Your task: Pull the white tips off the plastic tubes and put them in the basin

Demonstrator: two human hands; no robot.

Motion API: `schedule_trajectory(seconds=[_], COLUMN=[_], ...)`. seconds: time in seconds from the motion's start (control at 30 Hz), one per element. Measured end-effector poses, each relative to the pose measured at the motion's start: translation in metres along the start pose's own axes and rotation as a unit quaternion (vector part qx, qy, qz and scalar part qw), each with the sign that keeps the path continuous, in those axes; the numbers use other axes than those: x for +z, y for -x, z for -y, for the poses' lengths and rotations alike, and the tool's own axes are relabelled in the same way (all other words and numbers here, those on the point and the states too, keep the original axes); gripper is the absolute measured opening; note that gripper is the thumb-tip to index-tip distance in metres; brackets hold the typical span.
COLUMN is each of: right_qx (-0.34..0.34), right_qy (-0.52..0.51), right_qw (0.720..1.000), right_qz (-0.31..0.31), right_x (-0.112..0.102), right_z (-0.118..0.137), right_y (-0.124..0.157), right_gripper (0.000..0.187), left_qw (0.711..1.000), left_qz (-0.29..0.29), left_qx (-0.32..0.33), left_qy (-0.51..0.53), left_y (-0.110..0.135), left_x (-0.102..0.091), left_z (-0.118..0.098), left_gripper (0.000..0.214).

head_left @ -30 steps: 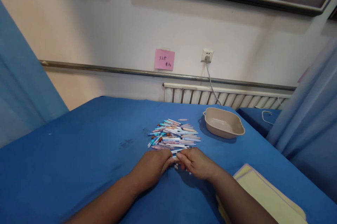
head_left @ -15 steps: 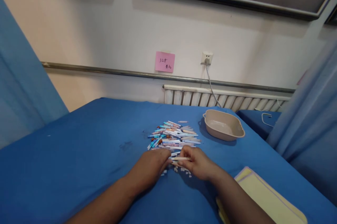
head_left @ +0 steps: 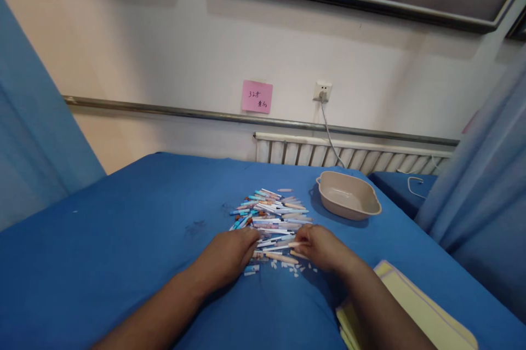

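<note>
Both hands have moved apart since the earlier frame, the left hand [head_left: 226,254] slightly leftward and the right hand [head_left: 322,246] further rightward, leaving more of the pens between them exposed.

Left side: the left hand rests at the near-left edge of the pen pile [head_left: 269,224], fingers curled. Its grip is hidden; whether anything is held cannot be told. Short blue-and-white pieces [head_left: 252,268] lie just beside it on the table [head_left: 123,218]; a sideways sweep of the wrist could scatter them.

Centre: pens lie closely packed and overlapping. Pulling one out carelessly could roll its neighbours. A loose peach barrel [head_left: 281,257] lies near small white bits [head_left: 274,265], which a sleeveless forearm or palm could brush out of place.

Right side: the right hand's grip is closed with fingertips on a peach-coloured piece [head_left: 297,244]. Whether the adjacent white stick is joined to it is unclear; a loose pinch could let it slip back into the pile. Beyond, a tan basin [head_left: 345,210] stands near the table's edge, exposed to a knock. Nearest the body, the right forearm overhangs a folded yellow cloth [head_left: 427,306] and could drag it.
</note>
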State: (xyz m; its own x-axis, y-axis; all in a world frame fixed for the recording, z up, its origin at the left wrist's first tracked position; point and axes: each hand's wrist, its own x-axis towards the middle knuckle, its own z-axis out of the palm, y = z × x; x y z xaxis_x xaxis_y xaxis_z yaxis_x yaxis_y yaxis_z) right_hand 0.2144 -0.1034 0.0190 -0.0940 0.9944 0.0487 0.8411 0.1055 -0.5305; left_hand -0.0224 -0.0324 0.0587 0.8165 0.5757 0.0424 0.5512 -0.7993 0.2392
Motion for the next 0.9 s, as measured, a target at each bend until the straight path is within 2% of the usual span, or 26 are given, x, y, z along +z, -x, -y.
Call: schedule_trajectory(seconds=[0.23,0.33,0.43,0.57,0.7,0.8,0.9], right_qx=[-0.055,-0.053,-0.052,-0.084,-0.084,-0.038,0.017], right_qy=[-0.014,-0.003,-0.037,-0.080,-0.067,-0.074,-0.109], right_qw=[0.998,0.999,0.998,0.993,0.994,0.996,0.994], right_qz=[0.016,0.003,-0.012,-0.003,-0.012,-0.020,0.001], right_x=[0.010,0.012,0.015,0.021,0.014,0.002,-0.003], right_z=[0.020,0.025,0.029,0.031,0.017,-0.002,-0.016], right_y=[0.001,0.001,0.001,-0.003,-0.004,-0.003,-0.001], right_gripper=[0.009,0.016,0.021,0.011,0.009,0.010,0.008], left_qw=[0.999,0.998,0.998,0.999,0.999,1.000,0.999], left_qz=[-0.011,-0.007,-0.006,-0.011,0.009,0.003,-0.015], left_qx=[0.016,0.016,0.022,0.020,0.019,-0.006,-0.040], left_qy=[0.048,0.058,0.059,0.040,0.026,0.017,0.013], left_y=[0.001,0.000,0.001,0.002,0.001,-0.001,-0.003], left_x=[0.014,0.020,0.025,0.029,0.023,0.014,0.008], left_z=[-0.005,-0.006,-0.007,-0.011,-0.005,0.004,0.009], left_gripper=[0.021,0.019,0.019,0.022,0.021,0.024,0.027])
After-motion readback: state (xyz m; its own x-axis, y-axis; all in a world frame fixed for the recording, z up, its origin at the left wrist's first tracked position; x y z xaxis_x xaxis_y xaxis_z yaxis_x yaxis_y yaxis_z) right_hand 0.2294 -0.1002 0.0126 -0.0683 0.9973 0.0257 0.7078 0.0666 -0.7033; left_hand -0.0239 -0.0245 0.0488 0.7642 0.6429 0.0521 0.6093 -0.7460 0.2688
